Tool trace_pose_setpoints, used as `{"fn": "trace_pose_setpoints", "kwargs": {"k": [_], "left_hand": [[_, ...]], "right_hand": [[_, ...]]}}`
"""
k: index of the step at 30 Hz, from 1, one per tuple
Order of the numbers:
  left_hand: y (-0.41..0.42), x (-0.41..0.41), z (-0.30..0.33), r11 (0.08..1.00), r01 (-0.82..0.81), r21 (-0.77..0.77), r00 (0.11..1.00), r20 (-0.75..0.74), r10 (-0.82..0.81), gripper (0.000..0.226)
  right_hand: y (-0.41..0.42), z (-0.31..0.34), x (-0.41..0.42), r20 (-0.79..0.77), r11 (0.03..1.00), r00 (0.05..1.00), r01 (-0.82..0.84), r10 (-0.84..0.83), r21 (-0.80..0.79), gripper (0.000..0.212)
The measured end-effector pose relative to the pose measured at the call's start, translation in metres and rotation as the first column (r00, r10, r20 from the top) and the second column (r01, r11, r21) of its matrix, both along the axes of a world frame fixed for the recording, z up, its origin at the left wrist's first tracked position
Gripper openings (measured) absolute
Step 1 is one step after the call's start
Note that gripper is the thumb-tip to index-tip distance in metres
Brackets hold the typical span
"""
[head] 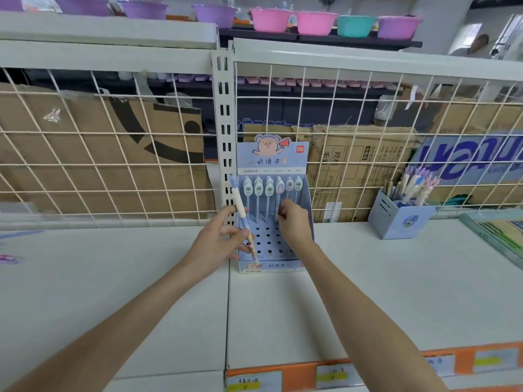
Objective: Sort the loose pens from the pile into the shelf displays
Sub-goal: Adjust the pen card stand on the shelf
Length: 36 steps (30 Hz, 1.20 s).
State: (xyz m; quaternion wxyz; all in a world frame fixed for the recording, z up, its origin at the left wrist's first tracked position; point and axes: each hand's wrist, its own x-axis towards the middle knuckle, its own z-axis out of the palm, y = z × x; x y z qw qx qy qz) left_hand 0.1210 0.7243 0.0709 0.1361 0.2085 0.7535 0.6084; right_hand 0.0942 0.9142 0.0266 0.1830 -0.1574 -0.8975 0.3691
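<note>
A blue cardboard pen display (272, 158) with a pig picture stands on the white shelf (368, 278) against the wire grid. Several pens with round white tops (258, 188) stand in its back row, and the holes in front of them are unfilled. My left hand (219, 241) grips a white and lilac pen (240, 206), held upright at the display's left edge. My right hand (293, 222) pinches the shaft of one pen (279, 185) standing in the back row.
A light blue box (399, 219) full of pens stands to the right on the shelf. Flat packs (498, 236) lie at the far right edge. A white upright post (225, 131) rises just left of the display. Loose items (11, 258) lie at far left.
</note>
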Motion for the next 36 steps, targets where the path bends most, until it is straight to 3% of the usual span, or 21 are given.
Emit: {"fn": "trace_pose_setpoints", "kwargs": {"k": [21, 31, 36], "left_hand": [[0.0, 0.032, -0.002, 0.983, -0.164, 0.078, 0.986, 0.02, 0.163, 0.031], [-0.022, 0.02, -0.005, 0.995, -0.071, 0.076, 0.997, 0.045, 0.068, 0.032], [-0.021, 0.011, -0.006, 0.994, -0.027, 0.102, 0.997, 0.079, 0.019, 0.031]], "right_hand": [[0.002, -0.019, -0.005, -0.061, 0.989, 0.997, 0.042, -0.051, -0.143, 0.008], [-0.005, -0.012, -0.005, 0.011, 0.976, 0.99, 0.141, -0.141, -0.165, 0.011], [-0.009, -0.008, -0.004, 0.065, 0.984, 0.988, 0.149, -0.143, -0.101, 0.009]]}}
